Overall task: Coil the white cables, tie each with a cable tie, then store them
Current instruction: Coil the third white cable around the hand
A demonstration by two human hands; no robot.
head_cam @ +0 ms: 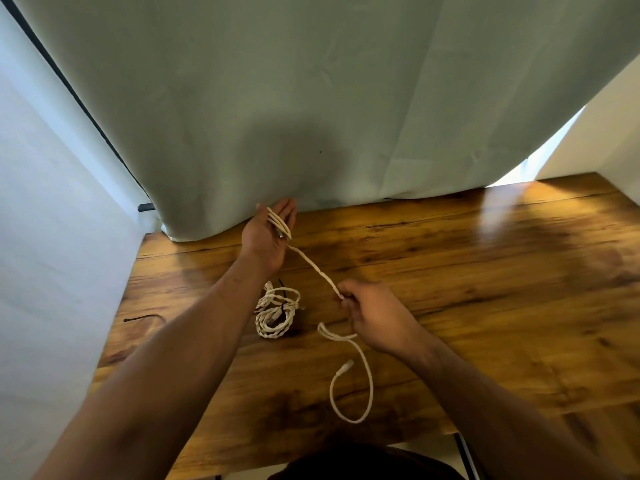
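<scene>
I am partway through winding the white cable (313, 268), and what matters in this step is even turns. My left grip (268, 233) is held up by the far edge of the bench (485, 271), towards its far left corner. Its fingers are straight and spread from the thumb, and a few turns of the cable lie across the palm and round the fingers, so it carries them rather than clamps them. My right grip (372, 317) is nearer to me, about mid-bench, with thumb and fingertips pinched together on the cable. Between the two the cable runs in a straight, fairly taut span. Below the right grip the loose tail (367, 372) folds once on the bench, then curls in an open loop toward the near edge and ends in its plug (346, 367). I judge the next turn should go on with the cable sliding lightly through the pinch and each lap laid beside the last. The pull should be gentle, since straight fingers could let the turns slip off. That fold under my right grip may want smoothing before it reaches the coil. A coiled cable (277, 311), bound with something dark, lies on the bench between my forearms. A black cable tie (143, 319) lies near the left edge, well apart from both grips.
</scene>
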